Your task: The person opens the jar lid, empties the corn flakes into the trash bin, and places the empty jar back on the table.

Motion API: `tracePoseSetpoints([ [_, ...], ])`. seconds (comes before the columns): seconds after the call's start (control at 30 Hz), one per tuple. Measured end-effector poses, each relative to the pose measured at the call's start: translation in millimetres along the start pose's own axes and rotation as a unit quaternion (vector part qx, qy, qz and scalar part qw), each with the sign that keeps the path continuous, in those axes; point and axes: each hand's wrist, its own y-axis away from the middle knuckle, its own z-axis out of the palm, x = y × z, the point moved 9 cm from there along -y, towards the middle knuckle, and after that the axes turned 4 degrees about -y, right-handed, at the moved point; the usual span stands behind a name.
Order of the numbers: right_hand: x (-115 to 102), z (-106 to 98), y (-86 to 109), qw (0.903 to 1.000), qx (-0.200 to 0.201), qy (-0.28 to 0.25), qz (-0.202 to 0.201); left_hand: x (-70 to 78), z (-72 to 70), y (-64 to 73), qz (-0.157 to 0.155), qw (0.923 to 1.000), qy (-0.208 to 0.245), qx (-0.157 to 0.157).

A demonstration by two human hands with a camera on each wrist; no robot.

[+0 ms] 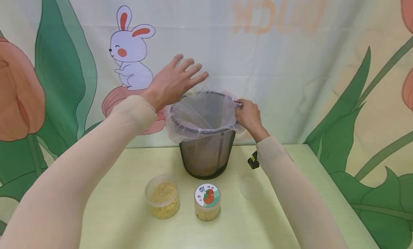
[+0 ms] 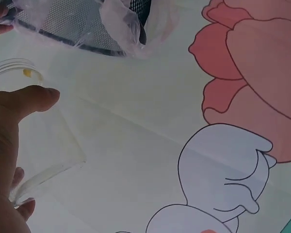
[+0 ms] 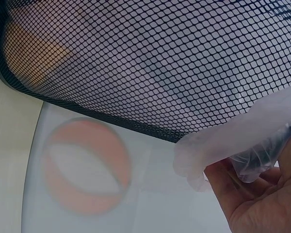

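Note:
My left hand (image 1: pixel 175 80) is raised above the left side of a black mesh waste bin (image 1: pixel 206 154). It grips a clear jar (image 2: pixel 56 138), tilted with its threaded mouth towards the bin; a small yellow bit clings near that mouth. A thin pinkish bag (image 1: pixel 184 132) lines the bin and folds over its rim. On the bin's right side, my right hand (image 1: pixel 249 114) pinches the rim and the bag (image 3: pixel 233 141) with it. Through the mesh, an orange-yellow patch (image 3: pixel 34 53) shows low in the bin.
In front of the bin stand an open clear tub (image 1: pixel 164 200) of yellow crumbs and a smaller lidded tub (image 1: pixel 207 202) with a tomato label. A clear disc (image 1: pixel 251 188) and a black-and-yellow object (image 1: pixel 254 160) lie to the right. A printed curtain (image 1: pixel 274 62) hangs close behind.

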Motion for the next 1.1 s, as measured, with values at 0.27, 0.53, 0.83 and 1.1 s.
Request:
tracePoseSetpoints([
  [0.27, 0, -1, 1.0, 1.0, -0.001, -0.005, 0.006, -23.3, 7.6, 10.4, -0.129, 0.9813, 0.141, 0.021],
  [0.53, -3, -3, 2.1, 1.0, 0.001, -0.004, 0.002, -36.6, 13.7, 24.2, -0.222, 0.9432, 0.245, 0.03],
  [0.83, -3, -1, 2.3, 1.0, 0.004, -0.002, 0.0, -41.3, 21.0, 37.9, -0.271, 0.9147, 0.296, 0.047],
  [1.1, -1, -1, 1.7, 1.0, -0.004, -0.003, 0.007, -45.0, 20.9, 52.2, -0.326, 0.8676, 0.363, 0.093],
])
